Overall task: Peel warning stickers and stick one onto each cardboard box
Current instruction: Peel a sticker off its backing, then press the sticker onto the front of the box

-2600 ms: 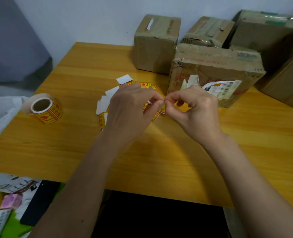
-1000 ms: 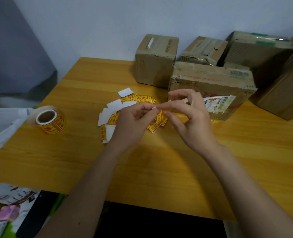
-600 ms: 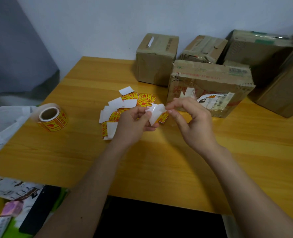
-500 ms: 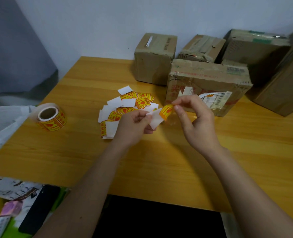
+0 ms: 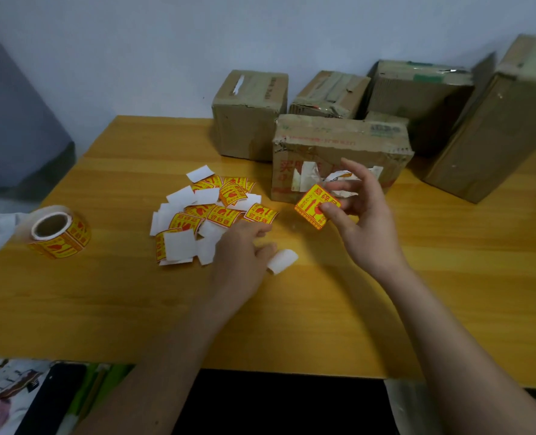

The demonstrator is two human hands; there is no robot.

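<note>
I saw the peeled sticker (image 5: pixel 317 206) pinched at my right hand (image 5: pixel 362 215)'s thumb, raised just before the nearest cardboard box (image 5: pixel 338 142). My left hand (image 5: pixel 244 255) hung low over the table (image 5: pixel 291 324), loosely curled beside the backing paper (image 5: pixel 283 261).

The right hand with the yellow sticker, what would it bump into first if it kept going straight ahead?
Probably the nearest cardboard box. The right hand pinches the sticker just in front of its torn front face, fingers pointing toward it. How wide the gap is cannot be judged.
</note>
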